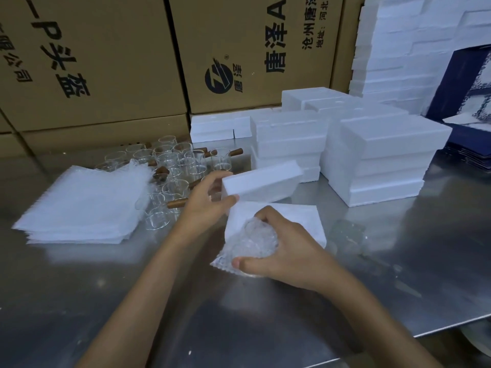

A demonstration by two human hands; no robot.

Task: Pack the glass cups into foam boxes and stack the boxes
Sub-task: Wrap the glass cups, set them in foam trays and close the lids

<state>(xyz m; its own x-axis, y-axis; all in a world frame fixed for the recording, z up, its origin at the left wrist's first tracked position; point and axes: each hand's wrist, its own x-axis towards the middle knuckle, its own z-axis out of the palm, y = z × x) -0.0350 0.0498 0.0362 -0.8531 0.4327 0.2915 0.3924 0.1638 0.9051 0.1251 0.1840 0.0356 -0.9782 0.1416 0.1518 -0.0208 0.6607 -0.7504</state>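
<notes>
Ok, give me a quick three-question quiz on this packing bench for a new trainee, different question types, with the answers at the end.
1. True or false: the right hand presses a bubble-wrapped cup into the open foam box.
2. Multiple choice: the left hand holds A) a bare glass cup, B) a foam lid, C) a sheet from the bubble-wrap stack.
3. Fill in: the unwrapped glass cups have handles that look like ____.

Key: 1 true; 2 B; 3 wood.
</notes>
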